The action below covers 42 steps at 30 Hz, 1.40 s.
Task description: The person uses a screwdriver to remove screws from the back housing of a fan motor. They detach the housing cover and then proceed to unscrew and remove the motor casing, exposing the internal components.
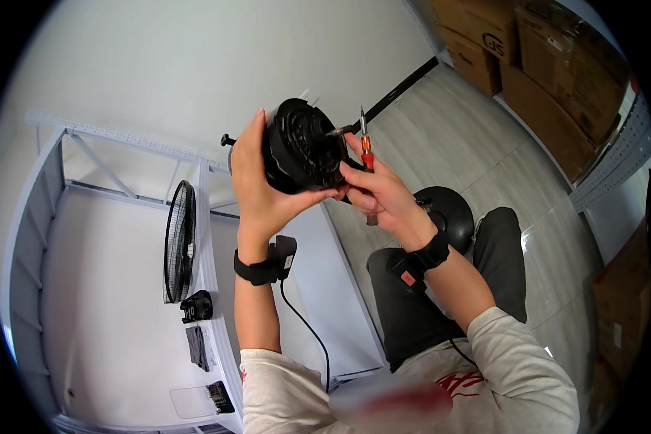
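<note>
A black fan motor head (pixel 291 153) is held up in front of me, its round face with the shaft turned to the right. My left hand (pixel 249 177) is wrapped around its back and underside, the thumb along the lower edge. My right hand (pixel 385 194) is closed around a screwdriver (pixel 367 155) with a red and orange handle, its tip pointing up and clear of the motor head. The fingers of that hand also touch the motor head's right lower edge. A black knob (pixel 228 139) sticks out at the left, behind my left hand.
On the white shelf at left lie a black fan grille (pixel 179 242), a black plastic part (pixel 197 307), a dark grey piece (pixel 197 349) and a clear case of bits (pixel 218 398). A round black base (pixel 450 215) stands on the floor by my legs. Cardboard boxes (pixel 539 108) are stacked at right.
</note>
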Each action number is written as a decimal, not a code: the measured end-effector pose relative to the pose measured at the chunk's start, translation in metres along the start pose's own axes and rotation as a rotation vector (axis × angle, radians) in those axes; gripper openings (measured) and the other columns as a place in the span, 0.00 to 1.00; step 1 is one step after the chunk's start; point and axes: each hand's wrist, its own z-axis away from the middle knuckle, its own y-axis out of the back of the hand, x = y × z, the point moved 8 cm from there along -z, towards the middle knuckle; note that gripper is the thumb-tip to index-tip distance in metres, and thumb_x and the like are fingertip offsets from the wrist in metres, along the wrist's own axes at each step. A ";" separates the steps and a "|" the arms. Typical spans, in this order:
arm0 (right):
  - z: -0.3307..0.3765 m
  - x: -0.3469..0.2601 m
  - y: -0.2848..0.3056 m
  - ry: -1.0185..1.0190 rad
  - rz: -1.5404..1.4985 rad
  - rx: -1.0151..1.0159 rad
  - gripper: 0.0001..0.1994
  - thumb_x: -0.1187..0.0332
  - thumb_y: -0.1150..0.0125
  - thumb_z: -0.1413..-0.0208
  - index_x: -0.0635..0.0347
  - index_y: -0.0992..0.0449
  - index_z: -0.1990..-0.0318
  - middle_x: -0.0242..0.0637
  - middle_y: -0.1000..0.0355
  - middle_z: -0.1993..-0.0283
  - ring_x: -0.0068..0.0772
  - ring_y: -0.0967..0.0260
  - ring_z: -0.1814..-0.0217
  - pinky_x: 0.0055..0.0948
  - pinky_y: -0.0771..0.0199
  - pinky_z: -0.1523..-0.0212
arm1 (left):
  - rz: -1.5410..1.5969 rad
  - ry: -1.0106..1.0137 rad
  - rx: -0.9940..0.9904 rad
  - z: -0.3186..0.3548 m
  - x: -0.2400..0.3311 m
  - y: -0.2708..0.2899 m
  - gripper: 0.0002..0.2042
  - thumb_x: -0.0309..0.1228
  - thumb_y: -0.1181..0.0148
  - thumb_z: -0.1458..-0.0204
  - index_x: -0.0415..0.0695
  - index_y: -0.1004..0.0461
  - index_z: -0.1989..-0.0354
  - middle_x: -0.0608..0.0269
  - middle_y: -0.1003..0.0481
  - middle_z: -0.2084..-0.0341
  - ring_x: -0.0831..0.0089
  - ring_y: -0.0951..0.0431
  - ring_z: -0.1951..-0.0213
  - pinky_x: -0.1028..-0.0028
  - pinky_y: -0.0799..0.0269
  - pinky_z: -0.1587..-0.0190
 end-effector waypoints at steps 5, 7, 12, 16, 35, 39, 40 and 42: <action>-0.001 -0.009 0.004 -0.055 0.237 0.011 0.35 0.61 0.40 0.35 0.48 0.51 0.24 0.34 0.27 0.71 0.10 0.48 0.83 0.16 0.55 0.84 | -0.022 -0.038 -0.038 -0.001 -0.001 0.000 0.60 0.45 0.14 0.80 0.41 0.40 0.32 0.51 0.33 0.39 0.52 0.31 0.40 0.58 0.36 0.38; -0.003 -0.009 0.011 -0.077 0.363 0.023 0.33 0.59 0.41 0.34 0.50 0.48 0.26 0.33 0.27 0.71 0.12 0.46 0.82 0.18 0.51 0.82 | 0.018 -0.022 -0.049 0.001 -0.003 0.000 0.59 0.43 0.14 0.79 0.41 0.40 0.32 0.51 0.34 0.38 0.53 0.31 0.39 0.58 0.36 0.37; 0.004 -0.046 0.054 0.103 1.001 0.281 0.23 0.58 0.47 0.30 0.53 0.40 0.32 0.32 0.31 0.73 0.20 0.39 0.78 0.23 0.38 0.76 | 0.032 0.000 -0.093 -0.001 -0.002 -0.002 0.57 0.39 0.14 0.76 0.41 0.41 0.32 0.50 0.35 0.36 0.53 0.33 0.37 0.58 0.36 0.36; 0.019 -0.092 0.047 0.259 1.449 0.199 0.15 0.61 0.45 0.33 0.56 0.30 0.44 0.40 0.25 0.69 0.35 0.30 0.71 0.33 0.31 0.68 | 0.074 0.008 -0.106 0.003 -0.011 -0.006 0.60 0.41 0.14 0.77 0.40 0.44 0.30 0.49 0.38 0.33 0.54 0.34 0.35 0.59 0.37 0.33; 0.019 -0.102 0.006 0.591 1.824 0.151 0.10 0.61 0.40 0.39 0.50 0.19 0.54 0.37 0.26 0.75 0.43 0.28 0.76 0.38 0.28 0.74 | 0.015 -0.033 -0.050 0.001 -0.011 -0.003 0.60 0.47 0.14 0.80 0.42 0.40 0.32 0.49 0.34 0.36 0.52 0.31 0.38 0.57 0.36 0.37; 0.031 -0.097 -0.015 0.664 2.074 0.291 0.09 0.61 0.39 0.40 0.49 0.20 0.55 0.35 0.30 0.77 0.38 0.29 0.78 0.34 0.28 0.77 | 0.020 -0.023 -0.053 0.001 -0.014 -0.004 0.60 0.47 0.14 0.80 0.43 0.40 0.31 0.49 0.33 0.36 0.52 0.32 0.38 0.57 0.36 0.37; 0.034 -0.096 -0.019 0.701 2.125 0.319 0.08 0.61 0.39 0.40 0.48 0.20 0.56 0.35 0.31 0.77 0.36 0.29 0.79 0.33 0.29 0.78 | 0.011 -0.033 -0.059 0.001 -0.014 -0.004 0.60 0.47 0.14 0.80 0.43 0.40 0.31 0.49 0.33 0.36 0.52 0.32 0.38 0.57 0.36 0.37; 0.036 -0.094 -0.021 0.728 2.116 0.321 0.08 0.62 0.38 0.40 0.48 0.20 0.56 0.35 0.31 0.77 0.36 0.29 0.80 0.33 0.29 0.79 | -0.008 -0.054 -0.070 0.000 -0.013 -0.003 0.60 0.47 0.14 0.80 0.43 0.40 0.31 0.49 0.33 0.36 0.53 0.32 0.38 0.57 0.36 0.37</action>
